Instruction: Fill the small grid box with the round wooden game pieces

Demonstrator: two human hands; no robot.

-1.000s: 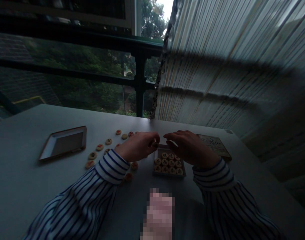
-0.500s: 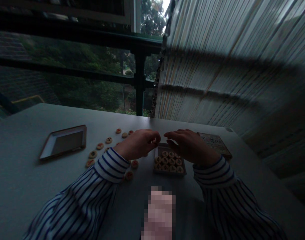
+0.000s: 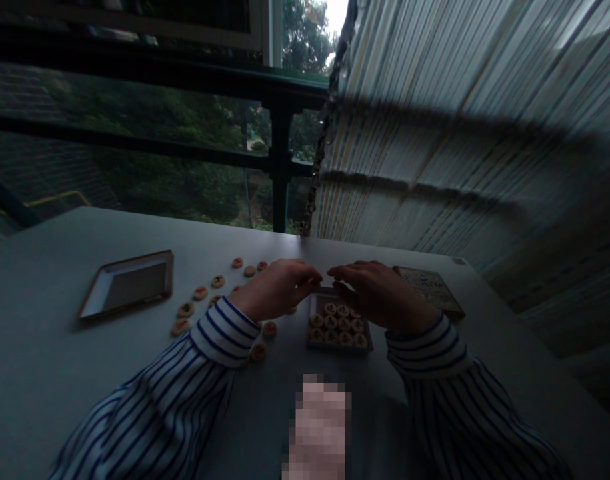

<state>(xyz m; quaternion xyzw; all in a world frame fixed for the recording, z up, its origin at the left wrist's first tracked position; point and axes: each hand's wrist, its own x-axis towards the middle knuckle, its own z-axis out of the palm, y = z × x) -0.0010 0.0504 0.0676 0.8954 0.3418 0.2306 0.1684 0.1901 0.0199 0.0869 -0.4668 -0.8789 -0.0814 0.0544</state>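
Note:
In the middle of the head view, an open box holds rows of round wooden xiangqi pieces with dark characters. My left hand hovers over the box's left rear corner, its fingers and thumb drawn close together. Whatever may be between those fingertips is too dark to make out. My right hand is above the box's right rear part, fingers stretched out and thumb apart, with nothing seen in it. It covers some pieces in the box. Loose xiangqi pieces, red and dark marked, lie left of the box, partly hidden by my left hand and sleeve.
A shallow open box lid or tray lies at the left of the white table. Behind my right hand is a flat box or lid with writing. A railing and a striped curtain stand beyond the table's far edge.
The fingers of my left hand have straightened a little and their tips have moved slightly right, toward my right hand. My right hand and the pieces look almost unchanged.

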